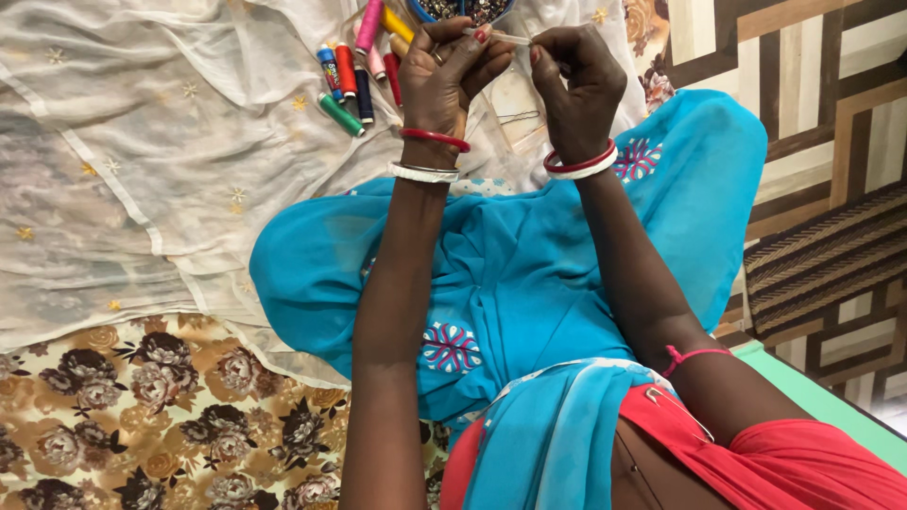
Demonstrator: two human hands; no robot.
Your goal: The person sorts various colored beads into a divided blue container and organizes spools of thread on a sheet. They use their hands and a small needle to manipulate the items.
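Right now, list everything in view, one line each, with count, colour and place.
Sheer cream fabric with small gold star motifs: one, spread over the upper left.
Spools of thread: about nine, in pink, yellow, red, blue, dark and green, clustered at top centre.
Blue-rimmed bowl of small dark beads: one, top edge, behind the hands.
Brown floral sheet: one, lower left.
Turquoise garment with embroidered motifs: one, over the lap, centre.
Red cloth: one, lower right.
Geometric brown-and-cream panelled surface: right side.
Thin pale thread: one, pinched between both hands.
Left hand: red and white bangles, ring.
Right hand: red and white bangles.
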